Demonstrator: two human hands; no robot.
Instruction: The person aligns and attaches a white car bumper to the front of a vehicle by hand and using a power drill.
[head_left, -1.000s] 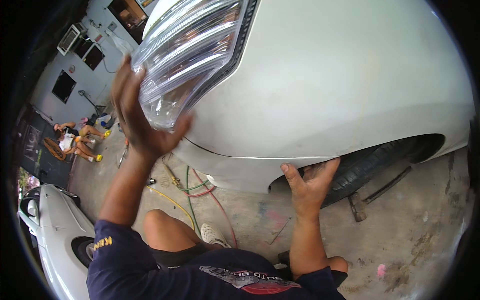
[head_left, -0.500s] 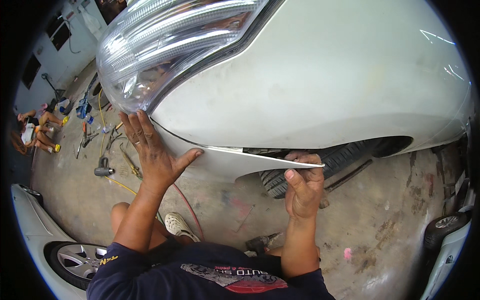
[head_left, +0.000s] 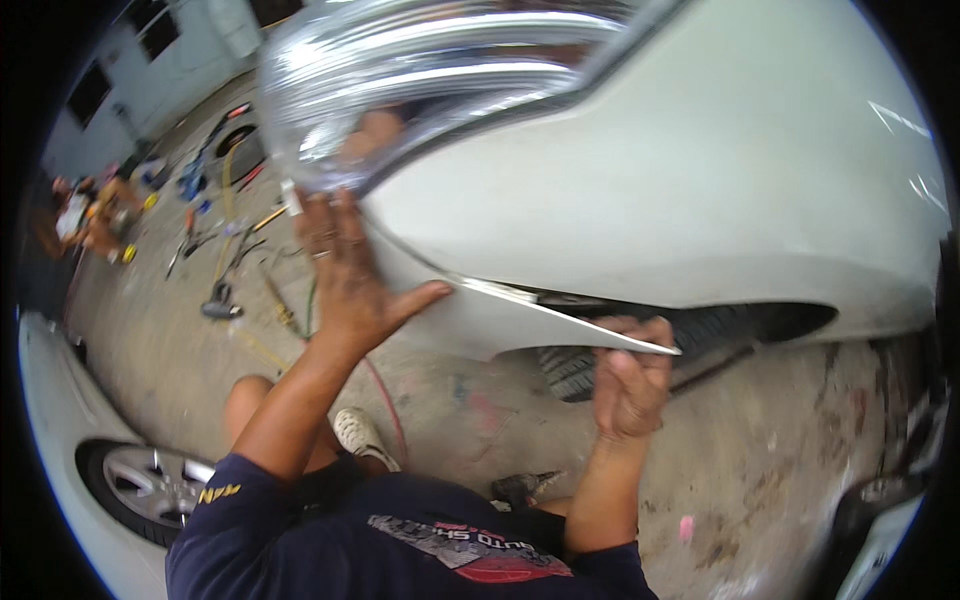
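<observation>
A white bumper cover (head_left: 480,325) hangs at the corner of a white car, below the headlight (head_left: 440,75) and the fender (head_left: 640,190). My left hand (head_left: 350,275) lies on the bumper's corner just under the headlight, fingers stretched and thumb spread out along the panel. At the bumper's pointed rear end my right hand (head_left: 632,385) pinches the thin edge, thumb on the near side and fingers behind. Between bumper and fender a gap widens toward the wheel arch, where a tyre (head_left: 565,375) shows. A pale strip (head_left: 500,290) sits along the seam.
A heat gun (head_left: 220,303), several hand tools and hoses lie on the concrete floor at left. A dark power tool (head_left: 522,488) rests near my legs. Another car (head_left: 50,410) stands at lower left, one more (head_left: 880,540) at lower right. People (head_left: 95,215) sit at far left.
The view has shifted and blurred. The bumper's rear end, in my right hand's pinch, stands farther from the fender, so the gap is wider. My left hand keeps its place on the corner.
</observation>
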